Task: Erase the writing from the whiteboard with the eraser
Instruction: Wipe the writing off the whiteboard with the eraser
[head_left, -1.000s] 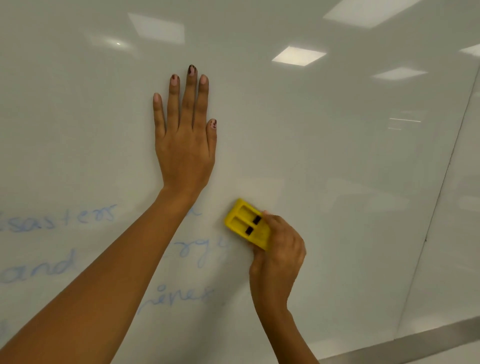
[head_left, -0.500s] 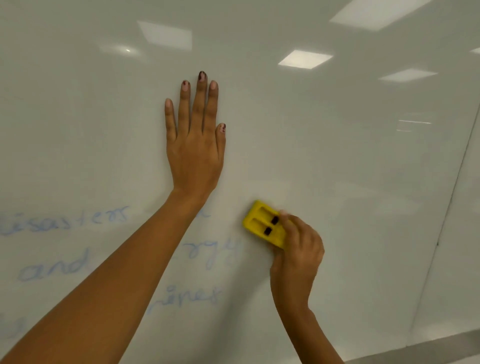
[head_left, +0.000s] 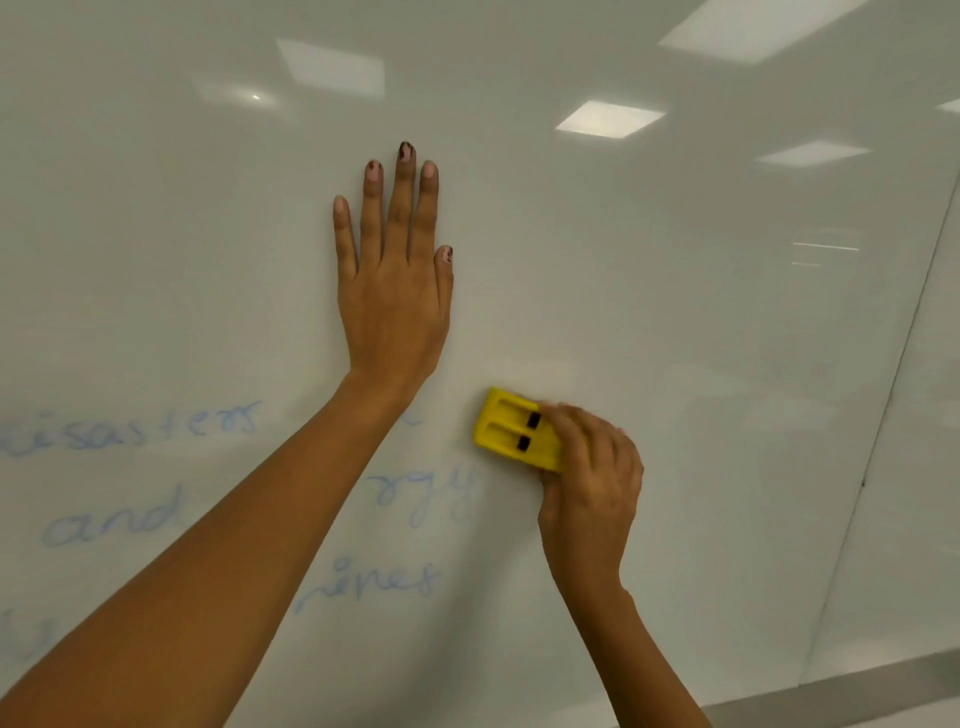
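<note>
barely shifted, the right hand (head_left: 592, 493) grips the eraser (head_left: 511, 431) at 4 o'clock from the flat, open left hand (head_left: 395, 312); blue writing (head_left: 111, 519) toward 8 o'clock remains unerased.

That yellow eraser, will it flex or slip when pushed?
Probably stiff: the yellow eraser has a moulded, slotted body holding its shape under the right hand. Likely light: the hand grips just one end. It should glide on the glossy whiteboard.

the right hand (head_left: 592, 483) covers the right end of the yellow eraser (head_left: 511, 428). the left forearm (head_left: 234, 571) hides part of the faint blue writing (head_left: 135, 431), which also runs off the left edge.
</note>
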